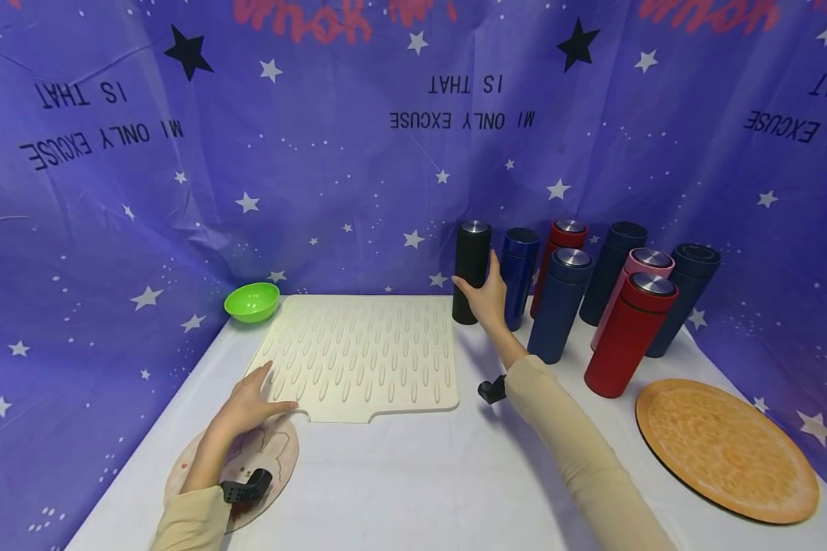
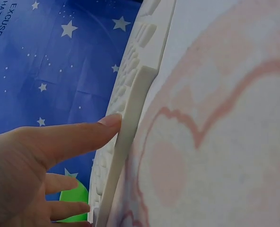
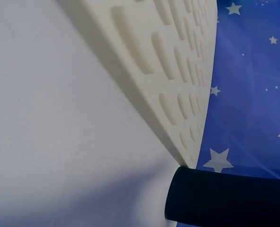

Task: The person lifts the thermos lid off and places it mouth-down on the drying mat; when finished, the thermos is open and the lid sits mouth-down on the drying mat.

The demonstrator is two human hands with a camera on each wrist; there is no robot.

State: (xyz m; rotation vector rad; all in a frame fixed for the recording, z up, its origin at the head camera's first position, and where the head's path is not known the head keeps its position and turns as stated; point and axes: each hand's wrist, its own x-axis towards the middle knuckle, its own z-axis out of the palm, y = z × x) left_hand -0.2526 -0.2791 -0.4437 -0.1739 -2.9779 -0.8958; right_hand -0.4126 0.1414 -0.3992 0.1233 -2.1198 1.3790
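A cream draining board (image 1: 379,360) with rows of oval ridges lies on the table. My left hand (image 1: 246,402) is at its near left corner, fingers spread; in the left wrist view the thumb (image 2: 110,122) touches the board's edge by the tab. A black thermos (image 1: 470,260) stands upright beside the board's far right corner. From the near side my right hand (image 1: 488,297) holds it, thumb at its left and fingers at its right. In the right wrist view the base of the thermos (image 3: 230,196) shows by the board's corner, and the hand is out of sight.
Several other thermoses stand at right: a glossy blue one (image 1: 520,279), a navy one (image 1: 560,306) and a red one (image 1: 627,337) among them. A green bowl (image 1: 251,304) sits back left. Round mats lie near left (image 1: 286,451) and near right (image 1: 724,451). A starry cloth (image 1: 358,176) hangs behind.
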